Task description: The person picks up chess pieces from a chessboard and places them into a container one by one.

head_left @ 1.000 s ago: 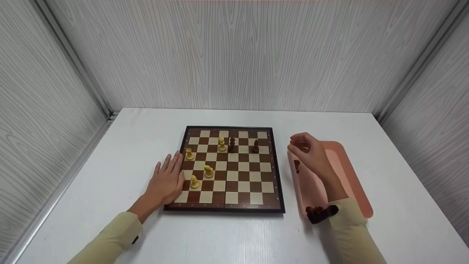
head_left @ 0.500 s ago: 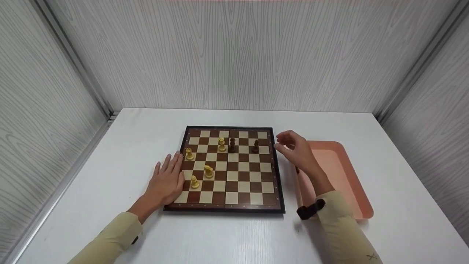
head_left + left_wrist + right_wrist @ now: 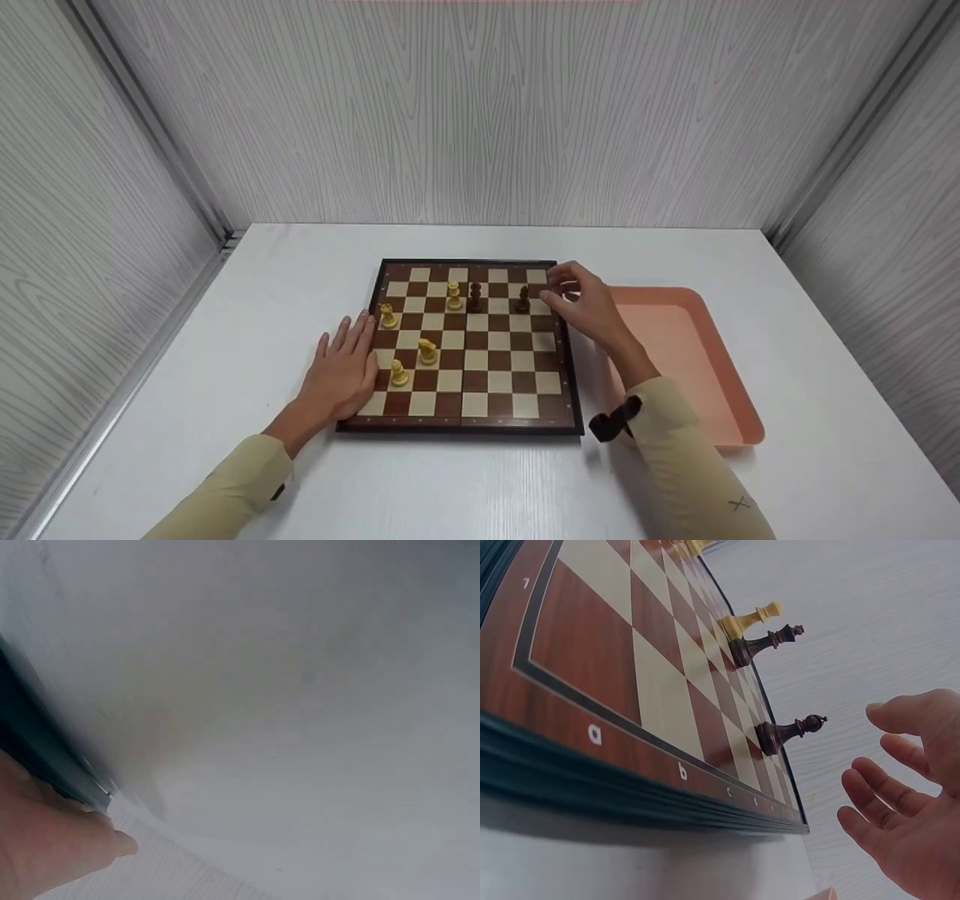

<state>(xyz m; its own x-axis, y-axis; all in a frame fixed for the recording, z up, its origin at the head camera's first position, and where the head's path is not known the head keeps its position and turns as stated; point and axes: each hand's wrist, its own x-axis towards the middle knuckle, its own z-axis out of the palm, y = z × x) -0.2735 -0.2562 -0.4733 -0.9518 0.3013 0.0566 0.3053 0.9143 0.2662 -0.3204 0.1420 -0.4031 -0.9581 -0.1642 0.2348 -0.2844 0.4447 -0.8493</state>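
On the table lies a brown and cream chessboard point(image 3: 512, 382). My left hand point(image 3: 339, 375) rests flat along its left edge, fingers straight. Over the far right edge is my right hand point(image 3: 589, 304), thumb and fingers apart with nothing between them. Its fingertips are close to a dark bishop point(image 3: 523, 301), which stands upright in both the head and right wrist views. Further left stand a dark king point(image 3: 769, 645) and a pale yellow crowned piece point(image 3: 454, 296). A yellow rook point(image 3: 387, 316), a yellow knight point(image 3: 427, 350) and another small yellow piece point(image 3: 398, 373) stand near the left hand.
A shallow pink tray point(image 3: 716, 352) sits right of the board, its left side partly covered by the right forearm. A dark wrist device point(image 3: 615, 420) hangs by the right sleeve. Pale wood-grain panels point(image 3: 480, 112) enclose the white table point(image 3: 480, 487).
My right hand has moved left from over the tray to the board's right edge, near the dark bishop. A dark piece seen earlier at the tray's left side is now hidden. The left hand stays put.
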